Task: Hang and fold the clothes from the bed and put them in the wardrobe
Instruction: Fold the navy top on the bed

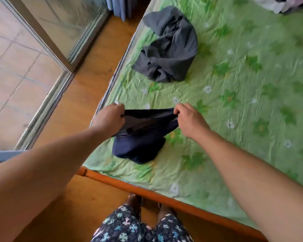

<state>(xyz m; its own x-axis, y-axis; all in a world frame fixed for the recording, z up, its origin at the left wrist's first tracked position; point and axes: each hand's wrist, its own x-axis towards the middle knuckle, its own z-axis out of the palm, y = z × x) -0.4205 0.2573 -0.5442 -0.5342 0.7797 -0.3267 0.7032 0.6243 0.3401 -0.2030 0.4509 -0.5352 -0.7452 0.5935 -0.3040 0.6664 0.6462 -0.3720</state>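
Over the near corner of the bed, the left hand (110,117) and the right hand (189,119) each clutch one end of a dark navy garment (142,138). Both hands have their fingers curled tight into the cloth, knuckles up, and its top edge is pulled taut between them. Below that edge the garment sags in a bunched heap, and its lower part rests on the green flowered sheet (243,105) close to the corner. Both forearms are bare and reach forward from the bottom of the view, the left one crossing above the floor and the right one above the sheet.

Farther up the bed, near its left edge and well apart from the navy piece, a crumpled grey garment (170,53) lies in a loose mound. At the far right corner of the view a small pile of light and dark clothes (278,5) sits on the sheet, partly cut off. An orange-brown wooden bed frame (147,189) runs along the near side under the sheet. The person stands on a wooden floor (87,75) just beside that frame, wearing dark patterned shorts (142,227). To the left a sliding glass door (47,32) opens onto tiled ground, and a blue curtain (119,7) hangs at its far end.
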